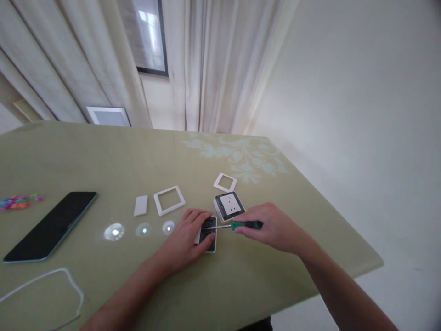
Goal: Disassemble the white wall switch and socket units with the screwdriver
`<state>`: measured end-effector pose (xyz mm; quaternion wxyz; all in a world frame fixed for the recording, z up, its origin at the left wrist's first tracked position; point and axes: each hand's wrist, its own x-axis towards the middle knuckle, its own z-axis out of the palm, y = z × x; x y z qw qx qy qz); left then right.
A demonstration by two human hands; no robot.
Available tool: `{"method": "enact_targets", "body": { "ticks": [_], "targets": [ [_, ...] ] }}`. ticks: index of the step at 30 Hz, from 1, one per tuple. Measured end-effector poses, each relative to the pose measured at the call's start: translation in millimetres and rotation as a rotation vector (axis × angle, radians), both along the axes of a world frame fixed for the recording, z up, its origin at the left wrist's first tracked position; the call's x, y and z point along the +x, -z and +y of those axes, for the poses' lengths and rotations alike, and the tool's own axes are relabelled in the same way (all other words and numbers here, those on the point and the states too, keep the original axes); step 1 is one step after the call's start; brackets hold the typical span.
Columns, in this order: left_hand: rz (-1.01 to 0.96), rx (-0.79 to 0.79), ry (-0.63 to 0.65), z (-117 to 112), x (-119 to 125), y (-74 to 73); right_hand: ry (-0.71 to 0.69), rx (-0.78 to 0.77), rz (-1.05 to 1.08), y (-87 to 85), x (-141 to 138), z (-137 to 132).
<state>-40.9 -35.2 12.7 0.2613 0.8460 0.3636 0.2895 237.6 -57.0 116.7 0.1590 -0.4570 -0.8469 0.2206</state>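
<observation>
My right hand (267,225) is closed round the green and black handle of a screwdriver (237,225). Its metal shaft points left, with the tip over a switch (208,234) that has a black inside and a white edge. My left hand (191,232) grips this switch against the table, fingers on the far side and thumb on the near side, covering part of it. Just beyond my hands sits a wall socket (230,204) with a white face in a black surround on a white box. Behind the socket lies a small white frame (220,185).
Left of my hands lie a larger white frame (156,202) and a white rectangular plate (140,205). Farther left are a dark tablet (51,225), several small colourful pieces (15,202) and a white cable (74,285). The table (131,156) ends near the wall at right.
</observation>
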Motion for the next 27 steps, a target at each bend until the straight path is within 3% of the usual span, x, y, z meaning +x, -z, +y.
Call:
{"method": "enact_targets", "body": {
  "ticks": [3,7,10,18,24,27],
  "targets": [
    [0.005,0.014,0.01,-0.6,-0.1,-0.5,0.12,-0.187,0.251,30.5,12.2,-1.2],
    [-0.002,0.094,-0.039,-3.4,0.2,-0.4,0.234,-0.197,0.329,64.3,23.1,-9.0],
    [-0.001,0.198,-0.11,-5.4,0.3,-2.3,0.274,-0.192,0.363,78.1,27.0,-12.4],
    [0.049,0.381,-0.16,-8.2,1.0,-8.2,0.258,-0.186,0.412,90.6,20.7,-13.2],
    [-0.119,0.119,-0.182,-5.8,-2.9,-4.0,0.258,-0.187,0.428,90.2,19.7,-12.3],
    [-0.27,-0.013,-0.258,-2.3,-2.1,-6.0,0.263,-0.188,0.43,90.4,20.9,-12.0]
  ]
}}
